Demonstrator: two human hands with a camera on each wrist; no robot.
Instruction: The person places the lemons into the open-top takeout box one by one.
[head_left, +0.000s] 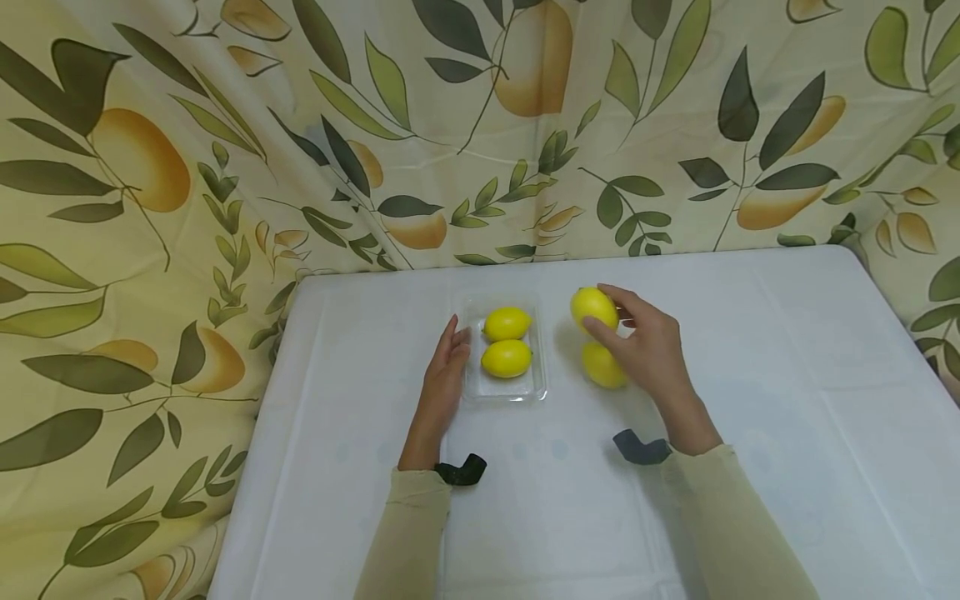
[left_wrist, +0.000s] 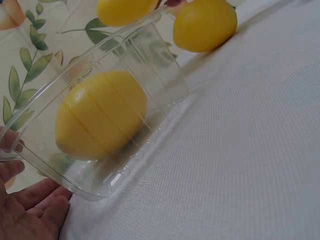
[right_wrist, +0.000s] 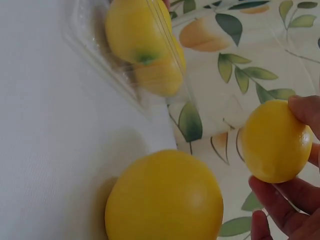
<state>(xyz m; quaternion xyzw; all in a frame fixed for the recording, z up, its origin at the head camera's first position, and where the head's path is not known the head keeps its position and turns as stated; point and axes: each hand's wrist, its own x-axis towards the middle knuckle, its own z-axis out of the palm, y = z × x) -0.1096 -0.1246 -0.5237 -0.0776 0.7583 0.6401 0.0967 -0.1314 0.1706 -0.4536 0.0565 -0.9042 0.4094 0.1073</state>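
My right hand (head_left: 651, 343) pinches a yellow lemon (head_left: 592, 309) between thumb and fingers, raised off the table in the right wrist view (right_wrist: 277, 141). Below it, a second lemon (head_left: 604, 367) lies on the cloth, partly covered by the hand in the head view. Two more lemons, a rear one (head_left: 507, 323) and a front one (head_left: 506, 359), lie side by side in a clear plastic tray (head_left: 517, 393). At the tray's left wall is my left hand (head_left: 443, 379), its fingers extended and touching the side.
A white cloth covers the table (head_left: 780, 367). Behind it and along the left hangs a curtain (head_left: 480, 183) printed with leaves and fruit. A dark strap end sticks out at each wrist, the left one (head_left: 462, 471) and the right one (head_left: 641, 447).
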